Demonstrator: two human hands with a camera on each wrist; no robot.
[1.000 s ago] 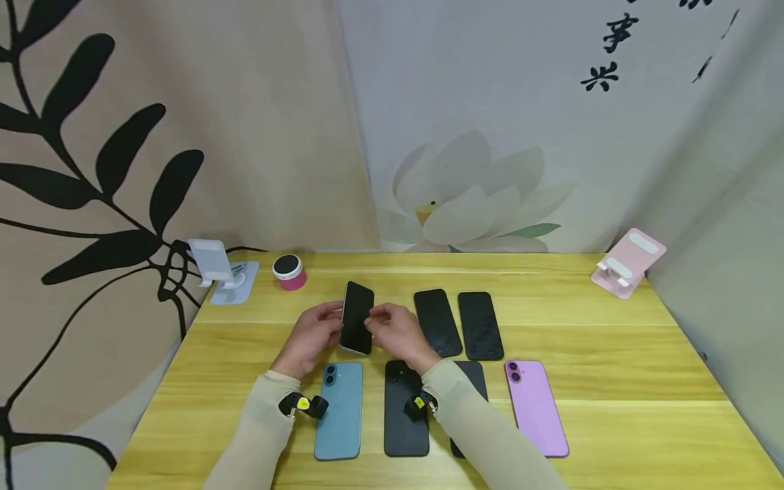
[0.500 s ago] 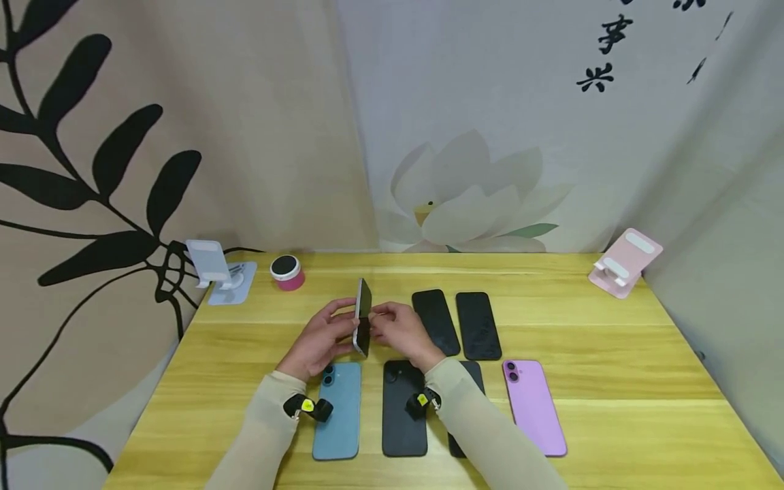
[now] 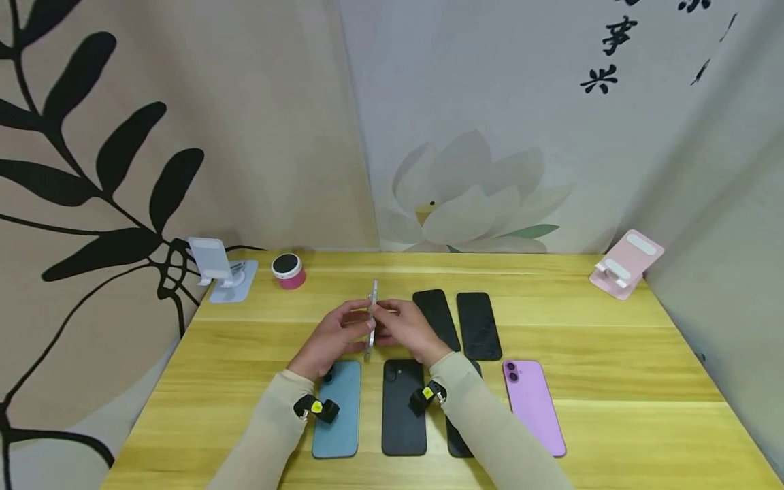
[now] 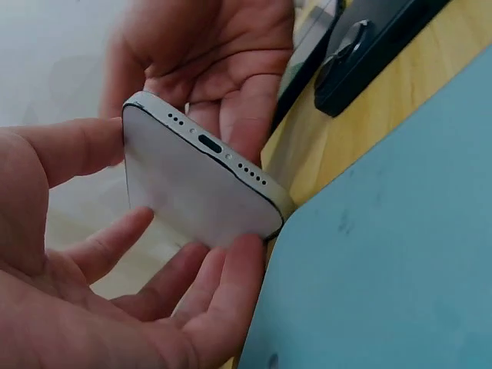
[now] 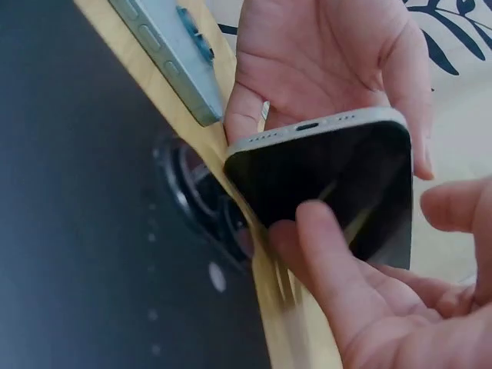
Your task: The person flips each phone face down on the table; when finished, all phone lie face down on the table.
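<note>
A phone point(image 3: 371, 321) with a pale frame stands edge-on to the head camera, between both hands above the table. Its whitish back point(image 4: 200, 181) faces my left hand point(image 3: 335, 333). That hand grips it, thumb at one side edge and fingers at the back and the opposite edge. On the other side is the black screen point(image 5: 330, 181), with my right hand point(image 3: 412, 332) close against it. Two right fingertips point(image 5: 319, 219) overlap the screen in the right wrist view, while the thumb stands apart from it. Below the hands lie a blue phone point(image 3: 338, 422) and a black phone point(image 3: 403, 422), backs up.
Two dark phones, one tilted point(image 3: 437, 320) and one straighter point(image 3: 480, 327), lie right of the hands. Another dark phone point(image 3: 456, 435) is partly under the right forearm; a purple phone point(image 3: 535, 408) lies beyond. Phone stands, white point(image 3: 235, 282) and pink point(image 3: 627, 264), and a pink jar point(image 3: 288, 272) stand behind.
The phone has turned from showing its screen to standing edge-on, and has shifted slightly right. The left hand has moved right with it; the right hand has come closer to the left.
</note>
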